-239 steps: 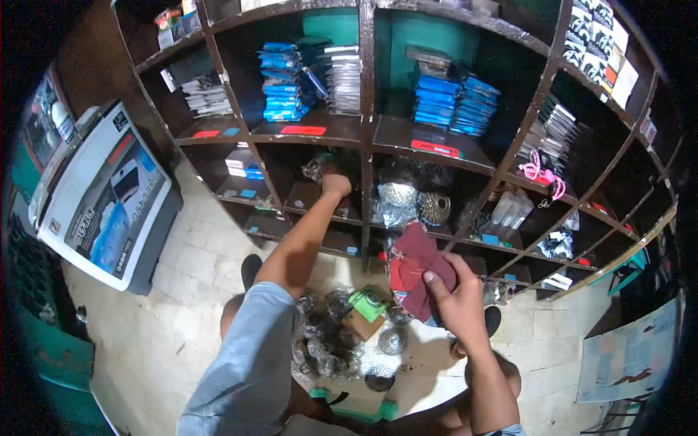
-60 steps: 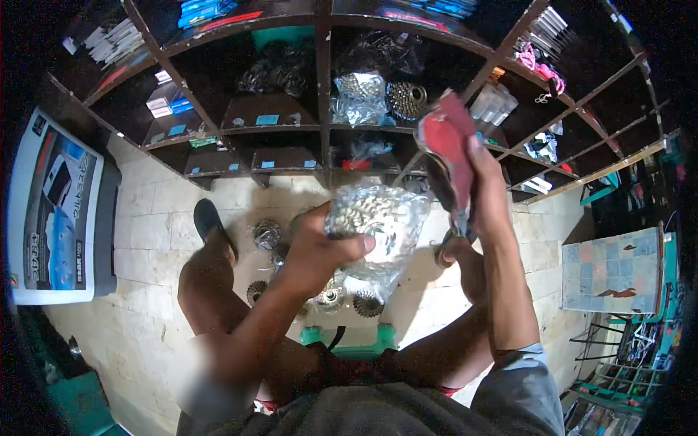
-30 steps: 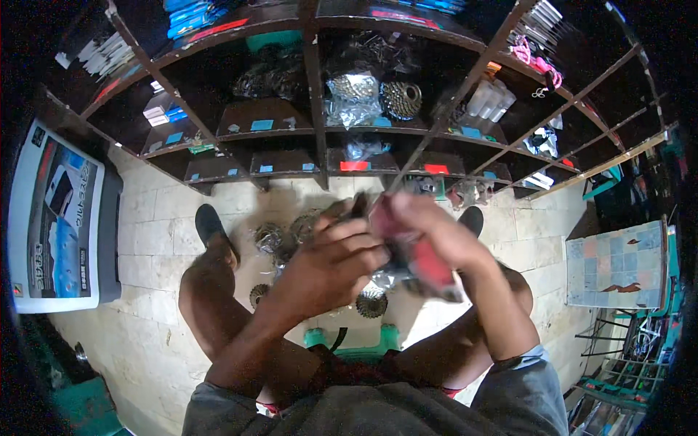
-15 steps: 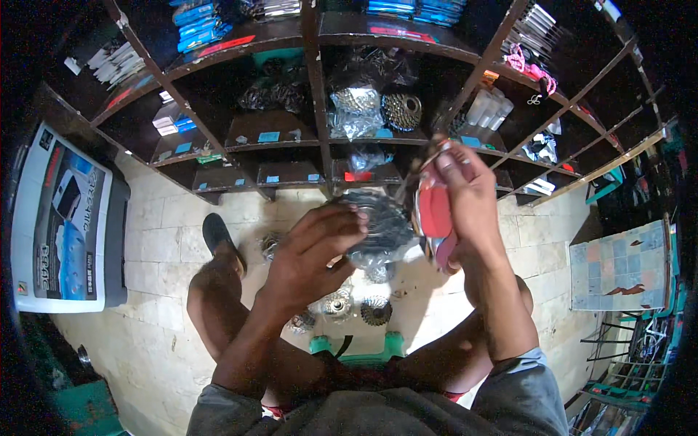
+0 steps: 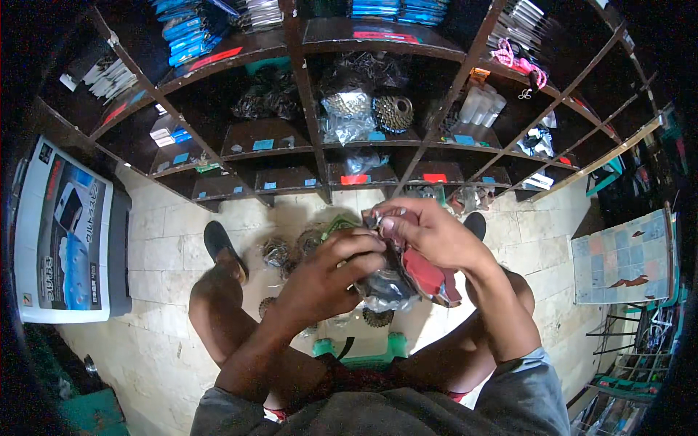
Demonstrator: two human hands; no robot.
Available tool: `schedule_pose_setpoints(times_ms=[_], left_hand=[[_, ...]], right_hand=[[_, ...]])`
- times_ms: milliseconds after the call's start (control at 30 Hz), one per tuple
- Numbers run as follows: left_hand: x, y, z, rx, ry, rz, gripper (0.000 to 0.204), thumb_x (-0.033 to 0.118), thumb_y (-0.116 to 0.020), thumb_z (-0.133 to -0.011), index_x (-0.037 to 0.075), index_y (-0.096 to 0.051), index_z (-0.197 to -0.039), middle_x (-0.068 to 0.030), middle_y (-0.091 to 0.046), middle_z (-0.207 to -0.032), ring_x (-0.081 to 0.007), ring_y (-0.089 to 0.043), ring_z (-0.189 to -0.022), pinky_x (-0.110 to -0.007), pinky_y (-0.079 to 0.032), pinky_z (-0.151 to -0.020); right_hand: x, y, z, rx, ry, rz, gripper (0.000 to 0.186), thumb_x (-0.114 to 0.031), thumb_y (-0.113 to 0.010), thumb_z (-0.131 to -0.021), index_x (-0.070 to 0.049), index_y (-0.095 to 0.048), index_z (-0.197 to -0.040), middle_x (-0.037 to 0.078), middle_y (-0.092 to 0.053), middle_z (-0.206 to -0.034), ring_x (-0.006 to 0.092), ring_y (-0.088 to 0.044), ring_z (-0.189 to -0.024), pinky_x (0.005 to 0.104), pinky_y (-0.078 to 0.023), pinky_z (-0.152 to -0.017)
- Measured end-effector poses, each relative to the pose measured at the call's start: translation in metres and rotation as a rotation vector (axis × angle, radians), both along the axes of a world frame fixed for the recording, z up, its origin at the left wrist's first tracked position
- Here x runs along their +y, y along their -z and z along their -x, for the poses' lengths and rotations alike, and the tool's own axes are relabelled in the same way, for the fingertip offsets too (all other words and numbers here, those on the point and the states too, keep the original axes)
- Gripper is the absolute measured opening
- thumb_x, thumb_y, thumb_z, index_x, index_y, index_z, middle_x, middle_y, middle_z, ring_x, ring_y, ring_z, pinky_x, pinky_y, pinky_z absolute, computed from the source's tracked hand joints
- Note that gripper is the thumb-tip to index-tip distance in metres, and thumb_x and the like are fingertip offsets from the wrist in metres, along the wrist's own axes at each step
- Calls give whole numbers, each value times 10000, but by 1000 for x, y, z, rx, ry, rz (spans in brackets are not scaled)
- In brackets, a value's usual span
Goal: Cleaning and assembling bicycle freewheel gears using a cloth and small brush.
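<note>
My left hand [image 5: 323, 272] is closed on a clear plastic bag [image 5: 387, 285] with a dark, round toothed part in it, which looks like a bicycle cassette. Against its right side hangs a red cloth-like piece [image 5: 427, 280] with pale, layered edges, and my right hand [image 5: 440, 236] is closed on that. The fingertips of both hands meet at the top of the bag, where a small dark and silvery bit shows; its kind is unclear. Below, partly hidden by my left arm and the bag, bicycle cassettes [image 5: 378, 317] and bagged parts [image 5: 276, 252] lie on the floor.
Ahead stands a dark wooden shelf [image 5: 305, 138] with bagged parts, a bare cassette [image 5: 393, 114] and blue packets [image 5: 182, 33]. A large printed box [image 5: 69, 225] is at the left, a tile-patterned panel [image 5: 622, 261] at the right. Between my legs is a green stool [image 5: 360, 360].
My right hand has come down and left with the red piece, to meet my left hand. The bagged part has tilted and moved lower. The head view has shifted slightly.
</note>
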State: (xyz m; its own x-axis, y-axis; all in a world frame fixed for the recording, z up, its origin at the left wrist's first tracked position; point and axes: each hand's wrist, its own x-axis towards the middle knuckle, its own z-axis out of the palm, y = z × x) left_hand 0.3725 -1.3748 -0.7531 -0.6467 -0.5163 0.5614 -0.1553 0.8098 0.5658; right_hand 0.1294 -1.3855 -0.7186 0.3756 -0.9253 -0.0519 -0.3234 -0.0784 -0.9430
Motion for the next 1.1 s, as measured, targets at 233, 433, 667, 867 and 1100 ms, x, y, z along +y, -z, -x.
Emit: schedule_pose_setpoints(times_ms=[233, 433, 667, 867, 1100], left_hand=[[-2, 1, 0, 11, -262, -140, 612, 191, -899, -693, 73, -640, -1235, -129, -659, -1211, -332, -660, -1138, -418, -568, -951], [-38, -2, -23, 500, -642, -635, 410, 185, -818, -809, -16, -686, -1141, -98, -732, -1022, -227, -717, -883, -355, -577, -821], [-153, 2, -78, 979, -990, -974, 396, 273, -747, -894, 15, -666, -1183, -85, -711, -986, -182, -699, -815, -295, -549, -593], [-246, 17, -94, 174, -1405, -652, 499, 374, -846, -792, -65, -746, -1010, -255, -752, -1066, -358, -747, -988, -452, -591, -853], [-274, 17, -87, -348, -1445, -332, 539, 448, -770, -874, -48, -716, -1079, -326, -676, -1234, -458, -676, -1146, -489, -546, -983]], right_hand=[[-10, -16, 5, -32, 527, 306, 206, -79, -629, -1019, 14, -686, -1195, 119, -762, -1053, 143, -680, -921, 304, -538, -838], [-10, -23, 19, -57, 556, 322, 199, -100, -634, -1023, 11, -682, -1181, 88, -748, -998, 115, -649, -908, 284, -520, -829], [4, -24, 6, 213, 299, 373, 249, -198, -695, -974, -43, -696, -1168, 205, -749, -969, 370, -746, -909, 399, -566, -814], [5, -24, 7, 232, 246, 415, 249, -225, -695, -965, -63, -692, -1155, 202, -751, -962, 413, -726, -924, 465, -569, -808], [5, -20, 14, 284, 279, 384, 266, -243, -703, -950, -67, -693, -1149, 231, -735, -911, 449, -707, -893, 504, -555, -802]])
